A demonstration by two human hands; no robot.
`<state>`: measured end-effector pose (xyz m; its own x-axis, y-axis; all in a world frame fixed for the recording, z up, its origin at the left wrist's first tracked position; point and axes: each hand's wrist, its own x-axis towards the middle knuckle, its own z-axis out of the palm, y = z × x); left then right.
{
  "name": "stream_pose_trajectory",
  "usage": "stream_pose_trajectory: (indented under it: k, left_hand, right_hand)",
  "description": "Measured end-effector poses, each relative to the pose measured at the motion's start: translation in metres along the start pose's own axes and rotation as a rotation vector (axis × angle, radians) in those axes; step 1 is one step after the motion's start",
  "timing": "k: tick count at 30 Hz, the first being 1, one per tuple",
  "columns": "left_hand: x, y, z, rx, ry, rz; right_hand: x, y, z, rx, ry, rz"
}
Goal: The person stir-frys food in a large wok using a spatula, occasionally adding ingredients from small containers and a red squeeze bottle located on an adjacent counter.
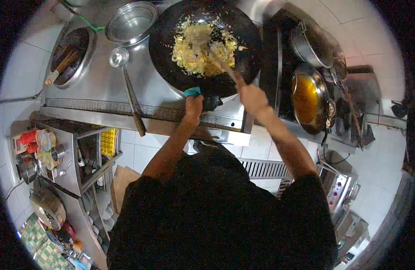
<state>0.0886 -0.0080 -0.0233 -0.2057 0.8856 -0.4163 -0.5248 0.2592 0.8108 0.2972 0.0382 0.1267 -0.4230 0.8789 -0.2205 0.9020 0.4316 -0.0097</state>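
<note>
A large black wok (167, 64) sits on the steel stove in front of me. Fried rice with yellow egg-like pieces (190, 62) lies in it, with loose grains scattered on the wok's wall. My left hand (194, 108) is closed around a teal cloth (192, 91) at the wok's near rim; the cloth hides what it grips there. My right hand (253, 96) holds the handle of a spatula or ladle (224, 64), whose blurred head is in the rice. A steel ladle (119, 57) lies on the stove top left of the wok, its handle over the front edge.
Left of the wok stand a steel bowl (131, 23) and a round well with a bamboo brush (66, 62). On the right are a pan of orange-brown oil (306, 98) and a steel pot (307, 47). A steel cart (64, 162) with containers stands at lower left.
</note>
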Motion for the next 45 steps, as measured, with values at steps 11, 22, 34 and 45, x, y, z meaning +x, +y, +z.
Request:
stream_pose_trajectory:
  k: [11, 22, 34, 45]
  left_hand:
    - [-0.015, 0.039, 0.007, 0.435, 0.14, -0.042]
    - [-0.017, 0.033, 0.004, 0.3, 0.069, 0.163]
    - [0.024, -0.042, -0.035, 0.24, -0.036, 0.09]
    - [0.041, -0.066, -0.032, 0.104, -0.009, 0.248]
  right_hand:
    - [0.018, 0.044, -0.212, 0.042, -0.455, -0.175]
    - [0.033, 0.036, -0.317, -0.129, -0.683, 0.019]
    - [0.008, -0.02, -0.169, 0.051, -0.322, -0.265]
    - [0.011, -0.054, -0.005, 0.046, -0.045, -0.043]
